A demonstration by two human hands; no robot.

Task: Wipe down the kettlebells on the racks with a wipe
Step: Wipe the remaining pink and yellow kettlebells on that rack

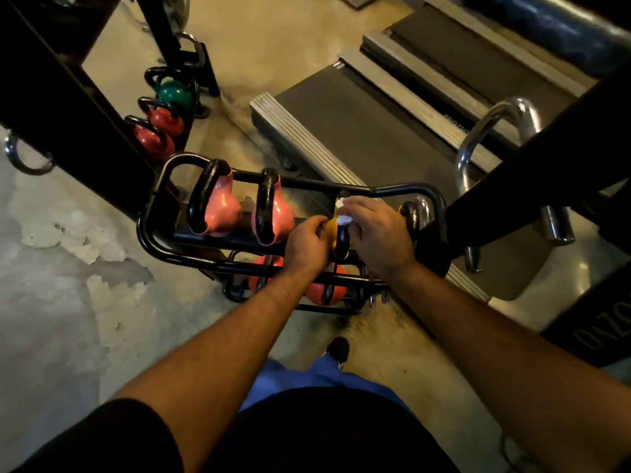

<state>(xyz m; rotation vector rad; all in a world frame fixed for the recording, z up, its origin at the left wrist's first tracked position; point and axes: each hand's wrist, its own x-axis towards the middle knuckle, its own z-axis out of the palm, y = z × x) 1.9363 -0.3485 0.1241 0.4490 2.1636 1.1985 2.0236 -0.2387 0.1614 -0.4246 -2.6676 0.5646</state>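
On rack (150,230) top | left hand (305,245) grips yellow kettlebell (330,230) | right hand (377,233) pinches wipe (344,219)

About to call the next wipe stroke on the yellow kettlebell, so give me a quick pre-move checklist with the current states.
1. Wipe in hand: ok, the right hand pinches it at the yellow kettlebell.
2. Kettlebell steadied: ok, the left hand grips its side.
3. Kettlebell seated on the rack: cannot tell, the hands cover its base.
4. Neighbour clearance: ok, the nearest pink kettlebell stands apart from the left hand.
5. Wipe condition: cannot tell, it is bunched and mostly hidden.
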